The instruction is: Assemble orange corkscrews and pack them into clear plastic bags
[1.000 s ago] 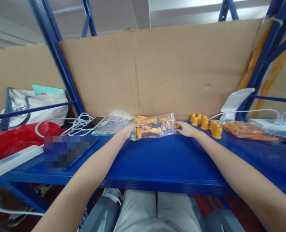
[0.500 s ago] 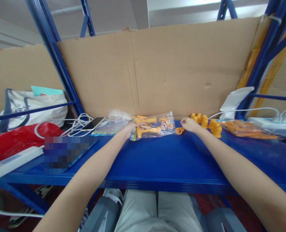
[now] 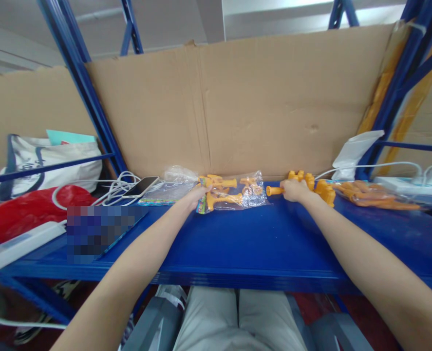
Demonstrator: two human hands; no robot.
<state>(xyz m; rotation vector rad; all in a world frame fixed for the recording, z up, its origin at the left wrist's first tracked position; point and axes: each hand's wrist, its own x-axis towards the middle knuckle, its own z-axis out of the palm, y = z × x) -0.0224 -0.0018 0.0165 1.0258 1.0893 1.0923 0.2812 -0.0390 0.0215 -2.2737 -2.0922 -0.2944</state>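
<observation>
A clear plastic bag [image 3: 250, 192] with orange plastic toy parts lies at the back of the blue shelf [image 3: 237, 239]. My left hand [image 3: 196, 196] is closed on the bag's left end. My right hand [image 3: 292, 190] is closed round an orange tube-shaped part [image 3: 273, 191], held just right of the bag's open end. Several small orange pieces [image 3: 316, 185] stand right behind my right hand.
A cardboard sheet [image 3: 255, 102] closes the back. Left lie a phone [image 3: 141, 185], white cables [image 3: 115, 187], a red bag [image 3: 29, 207], a white tote [image 3: 51, 161]. Right lie another bag of orange parts [image 3: 376, 197], a white power strip [image 3: 413, 187].
My right hand has drawn an orange tube-shaped part out of the bag's right end and moved right toward the standing orange pieces. My left hand has stayed on the bag.
</observation>
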